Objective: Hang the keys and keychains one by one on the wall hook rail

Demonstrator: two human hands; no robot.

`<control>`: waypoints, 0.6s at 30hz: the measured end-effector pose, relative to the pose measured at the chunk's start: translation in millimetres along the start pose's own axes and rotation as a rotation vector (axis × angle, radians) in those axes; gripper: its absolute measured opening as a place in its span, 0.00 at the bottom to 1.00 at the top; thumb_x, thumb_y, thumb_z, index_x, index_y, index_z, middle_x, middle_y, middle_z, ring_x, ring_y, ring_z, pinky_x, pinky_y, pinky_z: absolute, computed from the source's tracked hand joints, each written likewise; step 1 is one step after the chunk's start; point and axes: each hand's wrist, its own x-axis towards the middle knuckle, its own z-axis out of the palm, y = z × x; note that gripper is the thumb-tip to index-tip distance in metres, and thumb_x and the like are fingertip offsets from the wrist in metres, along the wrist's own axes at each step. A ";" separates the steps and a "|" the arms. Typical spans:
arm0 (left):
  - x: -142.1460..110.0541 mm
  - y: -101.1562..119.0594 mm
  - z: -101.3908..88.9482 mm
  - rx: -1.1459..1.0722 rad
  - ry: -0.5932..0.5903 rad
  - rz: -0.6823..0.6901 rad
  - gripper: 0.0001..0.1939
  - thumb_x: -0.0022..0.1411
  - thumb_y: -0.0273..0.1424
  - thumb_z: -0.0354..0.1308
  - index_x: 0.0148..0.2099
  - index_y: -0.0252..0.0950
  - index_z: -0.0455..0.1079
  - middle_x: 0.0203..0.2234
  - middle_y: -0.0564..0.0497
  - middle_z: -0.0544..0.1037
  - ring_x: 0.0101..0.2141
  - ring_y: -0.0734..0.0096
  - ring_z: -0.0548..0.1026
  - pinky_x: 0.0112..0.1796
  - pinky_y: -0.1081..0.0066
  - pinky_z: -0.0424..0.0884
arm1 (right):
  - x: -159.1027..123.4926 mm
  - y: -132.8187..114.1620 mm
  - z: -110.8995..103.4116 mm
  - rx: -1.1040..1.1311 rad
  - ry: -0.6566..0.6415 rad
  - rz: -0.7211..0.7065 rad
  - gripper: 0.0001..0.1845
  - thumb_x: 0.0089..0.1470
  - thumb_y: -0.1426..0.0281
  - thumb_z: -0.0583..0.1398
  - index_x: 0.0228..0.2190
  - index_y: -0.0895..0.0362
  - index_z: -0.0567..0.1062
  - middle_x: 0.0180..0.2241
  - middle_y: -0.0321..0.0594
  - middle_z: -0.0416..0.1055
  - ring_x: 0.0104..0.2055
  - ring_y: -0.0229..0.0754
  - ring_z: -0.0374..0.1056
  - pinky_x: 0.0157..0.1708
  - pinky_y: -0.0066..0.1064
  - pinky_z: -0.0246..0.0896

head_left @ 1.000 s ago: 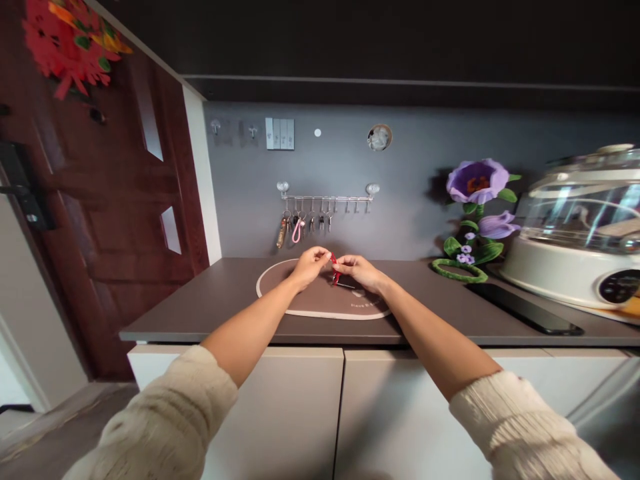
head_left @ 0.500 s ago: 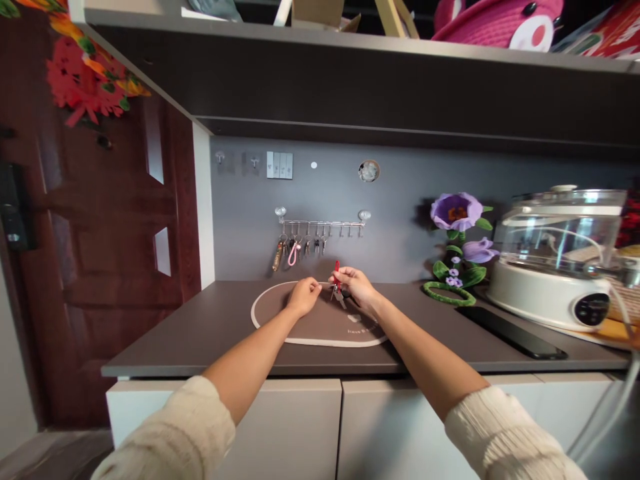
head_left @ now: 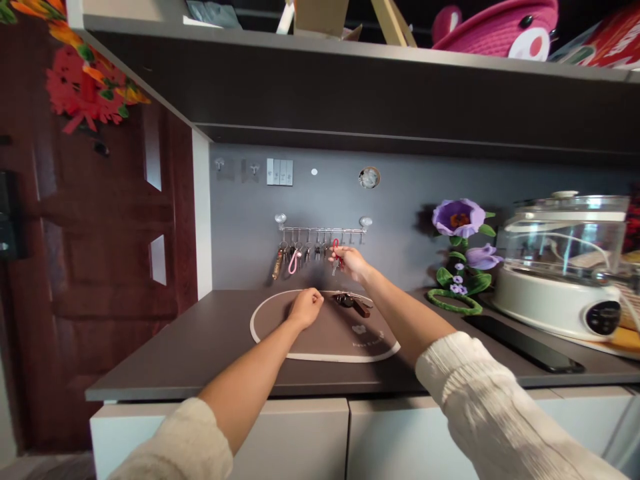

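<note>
My right hand (head_left: 351, 262) is raised in front of the hook rail, pinching a bunch of keys (head_left: 335, 267) by its red strap (head_left: 336, 244). The keys dangle below the fingers. The strap's top overlaps one of the rail's right-hand hooks; whether it touches the hook I cannot tell. My left hand (head_left: 307, 309) rests low over the brown mat (head_left: 320, 340), its fingers curled closed with nothing showing from them. Just right of it, another set of keys with a brown fob (head_left: 360, 307) lies on the mat. The hook rail (head_left: 323, 230) carries several key sets on its left part, one with a pink loop (head_left: 294, 261).
Purple knitted flowers (head_left: 459, 219) with a green ring base stand to the right. Beside them lie a black phone (head_left: 525, 343) and a white appliance with a clear top (head_left: 555, 293). A shelf (head_left: 350, 87) overhangs the counter (head_left: 190, 353). A dark red door (head_left: 100, 280) is at left.
My right hand has lifted the red-strapped keys from above the mat up to the rail. The keys with the brown fob now show on the mat. My left hand has barely shifted.
</note>
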 end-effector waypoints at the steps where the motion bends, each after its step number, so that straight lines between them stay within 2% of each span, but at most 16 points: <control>1: 0.3 -0.6 0.4 0.001 0.000 -0.003 0.06 0.54 0.28 0.50 0.29 0.34 0.68 0.23 0.52 0.73 0.25 0.76 0.68 0.29 0.76 0.62 | 3.9 -0.4 0.8 0.007 -0.003 0.003 0.07 0.52 0.77 0.52 0.28 0.60 0.69 0.19 0.34 0.65 0.20 0.31 0.64 0.16 0.20 0.52; 7: -0.1 -0.4 0.7 -0.012 -0.009 -0.009 0.06 0.54 0.28 0.51 0.30 0.34 0.68 0.23 0.52 0.73 0.24 0.77 0.68 0.29 0.76 0.62 | 18.0 -2.8 5.7 0.074 -0.008 0.041 0.07 0.52 0.78 0.50 0.28 0.60 0.67 0.17 0.31 0.62 0.18 0.30 0.61 0.22 0.24 0.60; 18: 0.9 -1.3 1.5 0.003 -0.014 -0.004 0.06 0.53 0.28 0.51 0.29 0.34 0.68 0.23 0.52 0.73 0.24 0.77 0.68 0.29 0.76 0.62 | 35.7 -2.0 6.5 0.103 0.046 0.150 0.08 0.53 0.79 0.50 0.26 0.59 0.66 0.14 0.29 0.59 0.16 0.29 0.58 0.22 0.24 0.61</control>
